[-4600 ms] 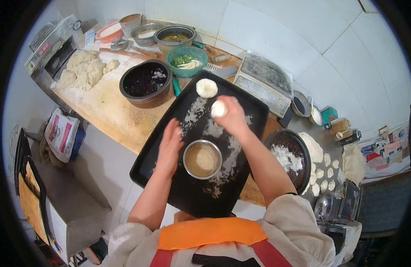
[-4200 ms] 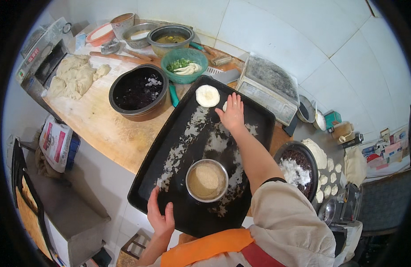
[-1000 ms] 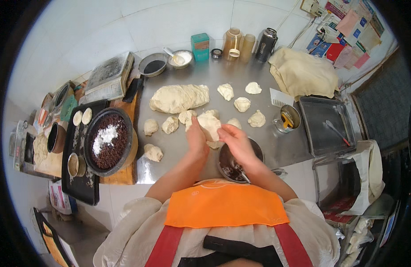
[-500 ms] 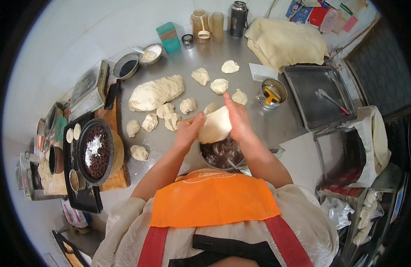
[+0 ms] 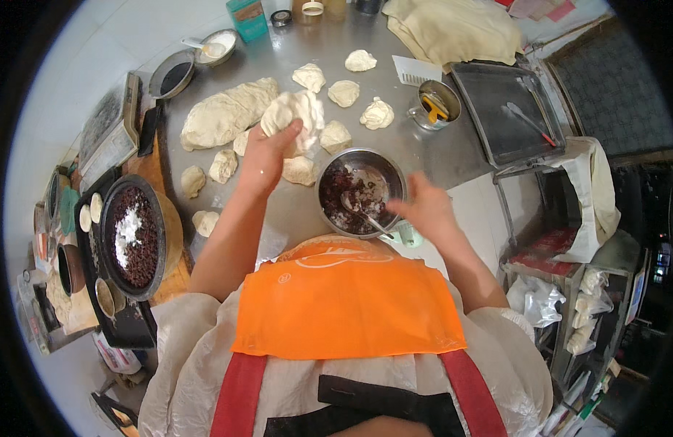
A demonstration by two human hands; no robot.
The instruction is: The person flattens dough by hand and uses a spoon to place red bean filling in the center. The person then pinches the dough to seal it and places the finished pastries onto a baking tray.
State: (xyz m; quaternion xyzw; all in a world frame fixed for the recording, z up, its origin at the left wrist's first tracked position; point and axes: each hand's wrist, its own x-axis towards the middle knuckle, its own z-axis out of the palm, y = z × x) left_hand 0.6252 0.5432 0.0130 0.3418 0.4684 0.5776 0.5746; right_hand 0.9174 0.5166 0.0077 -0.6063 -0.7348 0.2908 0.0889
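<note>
My left hand grips a flattened, crumpled piece of pale dough, thumb on top, above the steel table. To its right, at the table's near edge, stands a steel bowl with dark red, lumpy filling. A metal spoon rests in it, its handle leaning over the rim towards me. My right hand is beside the bowl's right rim, slightly blurred, thumb and fingers apart with nothing in them. It is close to the spoon handle but not visibly touching it.
Several dough lumps and a large dough piece lie on the table. Left is a black pan of dark filling topped with white powder. At right are a metal cup, a white scraper and a black tray.
My right hand has let go of the dough and moved right, beside the bowl. My left hand has carried the dough leftward, uncovering the bowl. The view has shifted slightly.
</note>
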